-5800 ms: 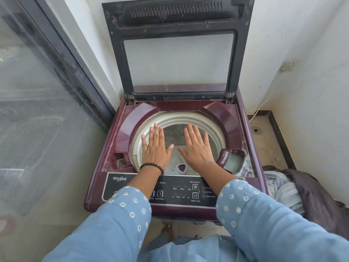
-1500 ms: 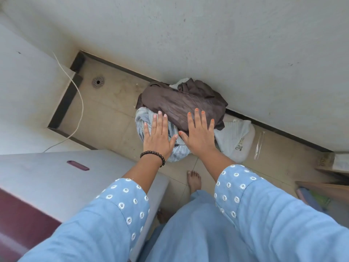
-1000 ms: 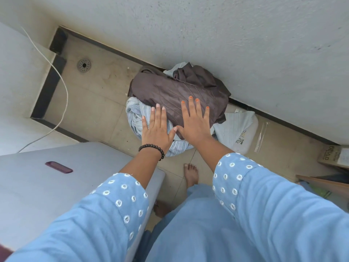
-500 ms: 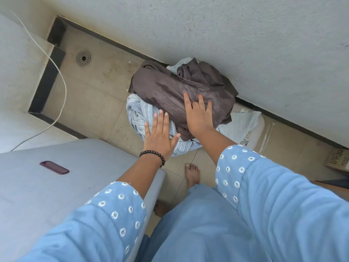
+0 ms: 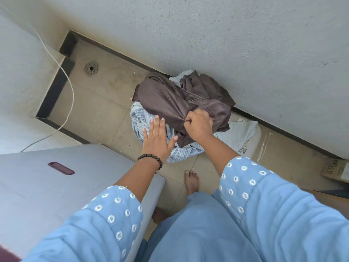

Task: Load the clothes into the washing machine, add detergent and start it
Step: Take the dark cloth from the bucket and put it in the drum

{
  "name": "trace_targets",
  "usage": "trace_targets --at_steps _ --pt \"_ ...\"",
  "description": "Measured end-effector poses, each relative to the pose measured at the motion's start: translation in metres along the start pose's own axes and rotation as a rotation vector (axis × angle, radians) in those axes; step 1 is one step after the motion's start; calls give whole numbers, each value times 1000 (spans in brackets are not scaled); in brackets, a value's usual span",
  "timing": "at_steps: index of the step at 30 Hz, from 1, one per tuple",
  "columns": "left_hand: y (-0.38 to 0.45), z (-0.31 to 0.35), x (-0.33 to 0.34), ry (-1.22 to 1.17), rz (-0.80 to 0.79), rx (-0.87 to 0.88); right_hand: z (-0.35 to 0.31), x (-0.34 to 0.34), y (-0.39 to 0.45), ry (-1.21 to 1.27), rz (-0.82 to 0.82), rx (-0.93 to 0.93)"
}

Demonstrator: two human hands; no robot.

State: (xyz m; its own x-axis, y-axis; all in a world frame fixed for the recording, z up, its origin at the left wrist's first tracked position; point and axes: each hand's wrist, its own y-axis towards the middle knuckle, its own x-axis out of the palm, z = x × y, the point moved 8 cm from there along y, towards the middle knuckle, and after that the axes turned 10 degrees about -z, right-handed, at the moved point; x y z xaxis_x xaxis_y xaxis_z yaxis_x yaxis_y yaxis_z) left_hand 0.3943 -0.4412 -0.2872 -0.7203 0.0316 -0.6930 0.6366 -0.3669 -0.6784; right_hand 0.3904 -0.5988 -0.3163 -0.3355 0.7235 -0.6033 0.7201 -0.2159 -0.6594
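A person bends over a heap of laundry on the floor, taking hold of the top garment to begin loading the washer.

The right hand (image 5: 199,124) has its grip curled tight, pinching a fold of the brown garment (image 5: 170,97), probably to lift it clear of the pile. The left hand (image 5: 155,139) is flat, fingers straight, holding nothing, hovering over or resting on the pale blue striped cloth (image 5: 139,121) beneath; contact is unclear. Perhaps it steadies the heap. At least three pieces of clothing show: one brown, one striped blue, one white cloth (image 5: 239,133) just beside them. The washing machine (image 5: 56,186) stands near, at the lower left, showing only its grey side. One floor drain (image 5: 91,68) and one white cable (image 5: 66,76) lie well apart, near the corner. No detergent is visible.
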Motion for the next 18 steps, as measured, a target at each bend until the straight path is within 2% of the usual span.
trace_targets --at_steps 4,8,11,14,18 --pt "-15 -4 -9 -212 15 -102 -21 -14 -24 382 -67 -79" --pt "-28 -3 -23 -373 34 -135 -55 -32 -55 531 -101 -186" --pt "-37 -1 -40 -542 79 -106 -67 -47 -72 672 -61 -206" --pt "-50 11 -53 -722 32 -19 -70 -67 -86 871 9 -214" --pt "-60 20 -64 -1144 9 -82 -73 -87 -108 1033 22 -225"
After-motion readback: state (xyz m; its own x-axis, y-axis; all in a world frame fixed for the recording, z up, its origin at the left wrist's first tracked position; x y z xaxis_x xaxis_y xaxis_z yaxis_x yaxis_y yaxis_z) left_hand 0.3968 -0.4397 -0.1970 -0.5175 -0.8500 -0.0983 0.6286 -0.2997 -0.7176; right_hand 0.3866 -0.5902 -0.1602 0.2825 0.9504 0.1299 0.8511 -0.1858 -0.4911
